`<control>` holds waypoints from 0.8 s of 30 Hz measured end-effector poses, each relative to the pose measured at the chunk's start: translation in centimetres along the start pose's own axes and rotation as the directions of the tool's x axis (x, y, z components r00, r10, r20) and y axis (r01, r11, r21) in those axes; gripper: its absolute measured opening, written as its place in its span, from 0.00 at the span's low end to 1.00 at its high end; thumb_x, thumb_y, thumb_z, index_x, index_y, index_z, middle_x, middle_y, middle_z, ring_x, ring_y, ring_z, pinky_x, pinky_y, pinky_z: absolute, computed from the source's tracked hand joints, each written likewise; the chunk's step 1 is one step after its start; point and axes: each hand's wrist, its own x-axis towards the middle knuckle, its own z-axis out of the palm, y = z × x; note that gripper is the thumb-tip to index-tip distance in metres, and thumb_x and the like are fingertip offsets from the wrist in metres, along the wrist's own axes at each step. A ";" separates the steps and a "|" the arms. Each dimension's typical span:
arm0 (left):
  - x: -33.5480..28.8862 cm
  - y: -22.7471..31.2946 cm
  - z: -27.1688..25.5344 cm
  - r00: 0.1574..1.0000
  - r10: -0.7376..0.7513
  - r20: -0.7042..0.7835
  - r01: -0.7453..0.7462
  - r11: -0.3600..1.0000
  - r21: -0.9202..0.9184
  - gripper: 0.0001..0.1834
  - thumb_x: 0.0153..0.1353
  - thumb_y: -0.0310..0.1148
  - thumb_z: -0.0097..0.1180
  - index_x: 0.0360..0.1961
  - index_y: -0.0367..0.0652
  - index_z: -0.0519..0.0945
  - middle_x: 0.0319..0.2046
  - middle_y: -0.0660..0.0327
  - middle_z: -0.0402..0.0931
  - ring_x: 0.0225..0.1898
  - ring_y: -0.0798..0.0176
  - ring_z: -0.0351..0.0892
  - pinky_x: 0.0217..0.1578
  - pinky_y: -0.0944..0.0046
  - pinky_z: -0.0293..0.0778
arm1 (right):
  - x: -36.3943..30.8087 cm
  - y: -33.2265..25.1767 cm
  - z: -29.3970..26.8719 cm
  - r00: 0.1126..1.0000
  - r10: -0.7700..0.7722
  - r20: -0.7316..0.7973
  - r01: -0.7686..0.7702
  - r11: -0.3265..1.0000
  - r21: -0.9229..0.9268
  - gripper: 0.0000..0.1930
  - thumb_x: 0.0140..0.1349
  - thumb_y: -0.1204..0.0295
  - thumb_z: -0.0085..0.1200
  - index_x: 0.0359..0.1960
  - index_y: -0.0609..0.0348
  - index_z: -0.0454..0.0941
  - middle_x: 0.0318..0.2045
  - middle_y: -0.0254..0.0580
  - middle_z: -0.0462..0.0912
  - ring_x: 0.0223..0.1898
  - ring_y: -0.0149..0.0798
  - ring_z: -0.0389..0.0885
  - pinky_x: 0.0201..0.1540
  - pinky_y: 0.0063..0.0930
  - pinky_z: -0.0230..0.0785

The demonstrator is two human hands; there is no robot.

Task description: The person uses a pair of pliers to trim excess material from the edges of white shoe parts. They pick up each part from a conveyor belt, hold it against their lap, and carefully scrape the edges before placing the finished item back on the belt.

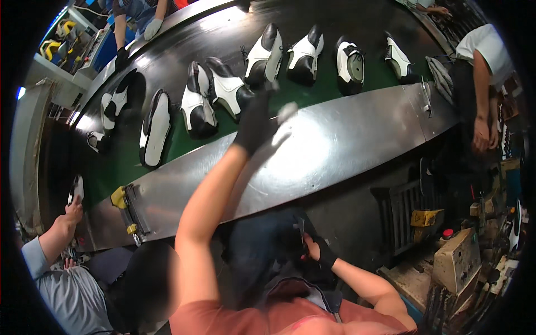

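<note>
My left hand [258, 125], in a black glove, reaches over the steel edge of the worktop to the black-and-white shoes. It is beside a tilted shoe [228, 89], and motion smears its fingers. A small white blurred piece [287, 111] shows at the fingers; I cannot tell whether it is held. Low in front of my body, my right hand [317, 250], in a black fingerless glove, is closed round a thin metal tool [302, 228] with a bit of red by the grip. Dark clothing partly hides the tool.
More shoes [350, 64] stand or lie along the green-and-black belt [184, 39]. A steel ledge [357, 134] borders it, with a yellow clamp [118, 197]. Co-workers are at left, far side and right; the left one's hand [74, 211] holds a shoe. A machine box [456, 259] stands right.
</note>
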 end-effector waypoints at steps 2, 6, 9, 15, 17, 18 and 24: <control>8.0 -3.3 3.3 0.948 -0.189 -0.257 0.278 0.884 0.376 0.55 0.49 0.58 0.60 0.66 0.34 0.48 0.60 0.41 0.60 0.61 0.42 0.61 0.58 0.49 0.61 | 0.2 -0.3 0.3 0.999 0.036 0.000 -0.036 0.999 0.007 0.25 0.70 0.55 0.35 0.59 0.61 0.63 0.32 0.47 0.79 0.17 0.38 0.77 0.18 0.28 0.73; 14.8 -7.8 4.5 0.781 -0.610 -0.132 0.617 0.722 0.313 0.55 0.42 0.53 0.64 0.63 0.27 0.53 0.52 0.42 0.72 0.52 0.48 0.74 0.51 0.56 0.70 | -0.8 -2.1 0.8 0.999 0.036 -0.024 -0.036 0.999 -0.018 0.27 0.69 0.52 0.35 0.58 0.61 0.64 0.34 0.47 0.78 0.18 0.37 0.77 0.19 0.27 0.72; 13.2 -11.7 -1.4 0.726 -0.674 0.135 0.684 0.689 -0.239 0.36 0.49 0.43 0.61 0.55 0.32 0.69 0.43 0.49 0.78 0.44 0.54 0.79 0.42 0.63 0.75 | -1.2 -2.1 2.6 0.997 -0.073 0.006 0.073 0.996 -0.059 0.34 0.66 0.43 0.35 0.52 0.67 0.69 0.29 0.50 0.79 0.18 0.38 0.78 0.22 0.28 0.71; -11.3 1.9 -9.5 0.908 -0.416 0.044 0.291 0.554 -0.780 0.34 0.51 0.32 0.58 0.60 0.37 0.63 0.49 0.54 0.72 0.50 0.59 0.74 0.44 0.63 0.76 | -2.1 0.1 0.5 0.997 -0.046 -0.069 0.035 0.987 -0.154 0.40 0.64 0.37 0.28 0.40 0.69 0.75 0.17 0.47 0.78 0.18 0.37 0.78 0.27 0.29 0.71; -23.2 0.4 -12.4 0.872 -0.469 -0.139 0.171 0.558 -0.812 0.38 0.44 0.30 0.61 0.59 0.37 0.64 0.50 0.53 0.72 0.51 0.58 0.74 0.45 0.58 0.77 | -3.8 0.7 0.6 0.995 -0.063 -0.082 0.058 0.997 -0.060 0.39 0.63 0.36 0.28 0.32 0.65 0.75 0.16 0.46 0.78 0.18 0.36 0.77 0.28 0.28 0.71; -26.0 3.9 -14.7 0.777 -0.623 -0.088 0.372 0.567 -0.735 0.39 0.41 0.33 0.65 0.57 0.37 0.66 0.49 0.53 0.72 0.49 0.57 0.75 0.44 0.60 0.78 | -4.9 1.1 -0.2 0.992 -0.092 -0.084 0.088 0.995 -0.054 0.38 0.64 0.37 0.28 0.30 0.64 0.75 0.16 0.45 0.78 0.19 0.36 0.77 0.28 0.27 0.71; -37.8 5.4 -12.9 0.824 -0.464 -0.324 0.071 0.653 -0.754 0.16 0.50 0.26 0.58 0.41 0.34 0.78 0.50 0.51 0.72 0.51 0.57 0.73 0.54 0.58 0.67 | -12.4 -3.4 1.5 0.949 -0.313 0.039 0.315 0.940 -0.128 0.33 0.67 0.42 0.27 0.34 0.61 0.73 0.21 0.43 0.78 0.25 0.35 0.78 0.34 0.26 0.71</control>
